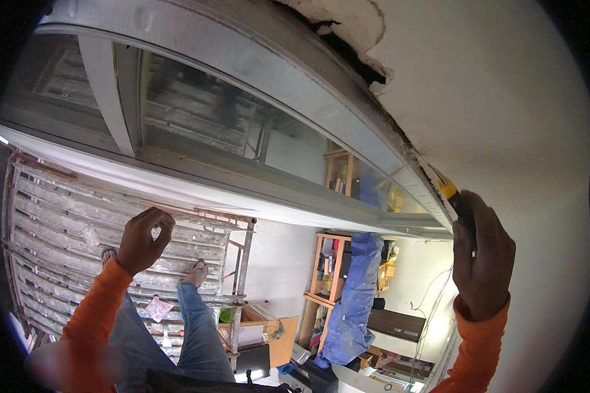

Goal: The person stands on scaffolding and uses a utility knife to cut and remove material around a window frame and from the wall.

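Observation:
On the right, my right hand point(482, 259) grips a yellow-and-black utility knife point(452, 196), its tip at the seam beside the grey metal window frame point(321, 92). The adjoining white plaster point(478, 111) is cracked and broken along the frame, leaving a dark gap point(347, 52). Below the frame's glass panes point(223, 118), at the left, my left hand point(147, 239) is curled with thumb and fingertips together; anything held there is too small to make out.
My sandalled feet stand on slatted metal scaffold boards point(65, 229) with a railing point(239, 288), a pink crumpled item point(157, 308) and a small bottle point(166, 339). Lower down are wooden shelves point(324, 262) partly draped in blue sheeting point(347, 314), hanging cables point(432, 298) and a desk point(393, 324).

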Motion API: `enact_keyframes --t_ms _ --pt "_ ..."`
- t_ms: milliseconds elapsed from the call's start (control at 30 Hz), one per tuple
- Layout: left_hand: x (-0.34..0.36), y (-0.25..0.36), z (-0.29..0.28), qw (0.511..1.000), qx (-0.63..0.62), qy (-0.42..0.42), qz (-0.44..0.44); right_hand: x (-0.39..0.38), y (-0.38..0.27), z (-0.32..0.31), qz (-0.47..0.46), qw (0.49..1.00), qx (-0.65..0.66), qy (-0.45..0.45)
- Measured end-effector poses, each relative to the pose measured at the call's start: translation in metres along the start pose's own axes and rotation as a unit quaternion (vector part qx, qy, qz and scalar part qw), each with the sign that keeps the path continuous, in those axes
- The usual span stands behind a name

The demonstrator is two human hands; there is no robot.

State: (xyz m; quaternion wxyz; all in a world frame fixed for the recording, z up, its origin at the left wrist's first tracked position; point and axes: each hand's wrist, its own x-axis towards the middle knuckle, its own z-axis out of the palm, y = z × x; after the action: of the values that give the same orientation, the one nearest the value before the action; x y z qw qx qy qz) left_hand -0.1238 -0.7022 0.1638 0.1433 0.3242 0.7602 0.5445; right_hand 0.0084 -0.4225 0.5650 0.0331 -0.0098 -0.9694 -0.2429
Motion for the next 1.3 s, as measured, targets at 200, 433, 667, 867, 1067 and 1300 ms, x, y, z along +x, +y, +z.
enact_keyframes --t_ms 200,433,667,867,1067,1300 --pt "-0.005 -0.008 -0.011 1.0 -0.017 0.016 -0.015 -0.036 0.013 -0.026 0.13 0.991 0.027 -0.03" --pt "0.004 0.003 0.011 0.999 -0.039 0.013 0.004 0.035 -0.008 -0.025 0.001 0.994 0.107 -0.014" --pt "-0.003 0.012 0.053 0.998 -0.057 -0.04 -0.009 0.048 0.014 -0.021 -0.046 0.995 0.088 -0.009" --pt "-0.023 -0.008 0.061 0.996 -0.015 -0.082 -0.018 0.024 0.021 -0.018 -0.039 0.997 -0.028 -0.056" --pt "-0.034 -0.024 0.042 0.996 0.008 -0.081 -0.025 -0.045 0.06 -0.016 0.07 0.996 -0.005 -0.063" --pt "-0.032 -0.018 0.041 0.996 -0.009 -0.08 -0.025 0.038 0.012 -0.017 -0.083 0.994 0.06 0.031"
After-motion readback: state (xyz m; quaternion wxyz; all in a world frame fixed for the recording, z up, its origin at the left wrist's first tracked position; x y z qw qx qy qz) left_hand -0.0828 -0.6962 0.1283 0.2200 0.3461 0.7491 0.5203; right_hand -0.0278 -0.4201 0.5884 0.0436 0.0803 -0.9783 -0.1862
